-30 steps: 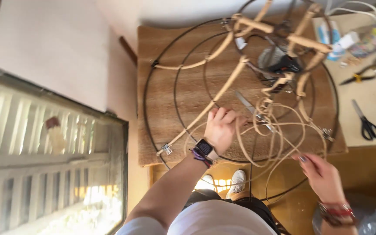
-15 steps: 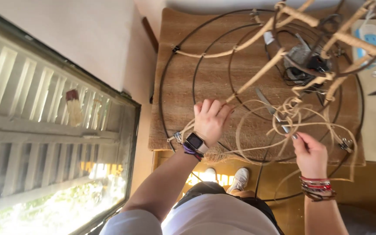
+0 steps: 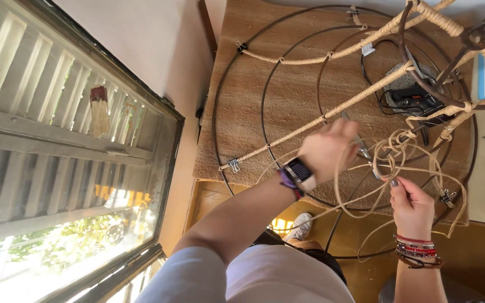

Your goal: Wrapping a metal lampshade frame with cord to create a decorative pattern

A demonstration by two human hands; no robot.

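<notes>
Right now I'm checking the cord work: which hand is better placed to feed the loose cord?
Right, probably: the right hand already pinches the cord; the left hand is blurred above the frame.

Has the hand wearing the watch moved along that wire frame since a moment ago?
Yes. The left hand has moved from the binder clip at the frame's rim inward along the wrapped spoke, toward the centre.

- Left hand (image 3: 326, 148): raised, back toward the camera, fingers curled loosely, motion-blurred; whether it grips anything cannot be told.
- Left forearm: bare, extended forward and up from a light sleeve.
- Right hand (image 3: 411, 203): lower, fingers pinched together, thumb and forefinger closed at the tips.
</notes>
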